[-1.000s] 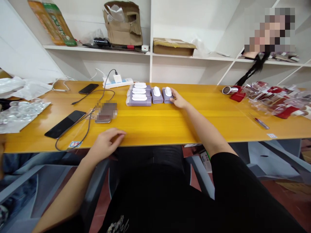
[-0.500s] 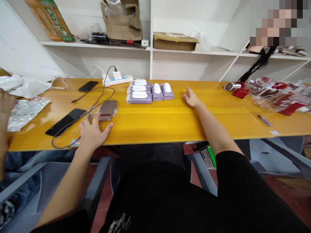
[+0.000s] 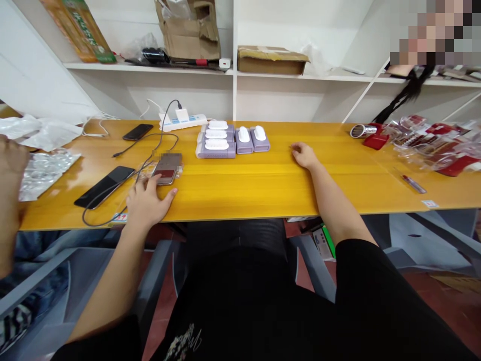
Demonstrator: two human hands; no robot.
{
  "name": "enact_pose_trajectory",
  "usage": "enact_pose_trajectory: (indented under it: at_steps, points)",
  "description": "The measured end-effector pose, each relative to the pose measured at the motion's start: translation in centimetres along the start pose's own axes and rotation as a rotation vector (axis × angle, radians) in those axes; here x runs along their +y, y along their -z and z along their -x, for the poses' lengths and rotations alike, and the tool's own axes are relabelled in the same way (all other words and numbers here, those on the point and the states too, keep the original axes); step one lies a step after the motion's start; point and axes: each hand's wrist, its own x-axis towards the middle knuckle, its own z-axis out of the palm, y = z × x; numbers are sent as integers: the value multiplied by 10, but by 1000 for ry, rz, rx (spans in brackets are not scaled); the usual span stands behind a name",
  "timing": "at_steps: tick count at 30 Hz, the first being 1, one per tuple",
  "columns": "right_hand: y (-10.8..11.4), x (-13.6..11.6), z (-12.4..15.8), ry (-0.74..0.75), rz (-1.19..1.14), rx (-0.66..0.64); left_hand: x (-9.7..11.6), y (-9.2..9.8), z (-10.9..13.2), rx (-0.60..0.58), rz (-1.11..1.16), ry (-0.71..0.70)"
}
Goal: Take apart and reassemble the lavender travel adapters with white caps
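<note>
My left hand (image 3: pixel 146 200) lies on the wooden table with its fingers spread, a fingertip touching the lower edge of a phone (image 3: pixel 164 175) with a partly blurred screen. My right hand (image 3: pixel 305 155) rests on the table further right, fingers loosely curved and nothing seen in them. Between my hands, nearer the wall, stand several lilac boxes (image 3: pixel 245 146) with white oval brush-like pieces (image 3: pixel 217 144) on top. Three of them are grouped at the left and two stand side by side at the right.
Left are a black phone (image 3: pixel 105 187), a smaller phone (image 3: pixel 137 132), a cable and a power strip (image 3: pixel 184 122). Right are a grater drum (image 3: pixel 363 131), bagged red parts (image 3: pixel 432 145) and a screwdriver (image 3: pixel 414 184). Another person's hand (image 3: pixel 13 165) is at the left edge.
The fingers of my right hand have drawn in from a spread pose. My left hand stays by the phone, a finger now on its edge. The view has shifted slightly.
</note>
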Motion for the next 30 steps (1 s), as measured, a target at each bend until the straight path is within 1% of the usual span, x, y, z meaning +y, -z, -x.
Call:
enact_pose_trajectory:
  at_steps: [6,13,24,30]
  points:
    - [-1,4,-1,15,10,-6,0,2,-1,-33,-8,15]
    - [-1,6,-2,10,17,-14,1,2,1,-4,-9,7]
    - [1,1,0,-4,8,-16,1,3,1,-15,-4,3]
    - [1,3,0,-4,7,-15,2,4,1,-21,-8,15]
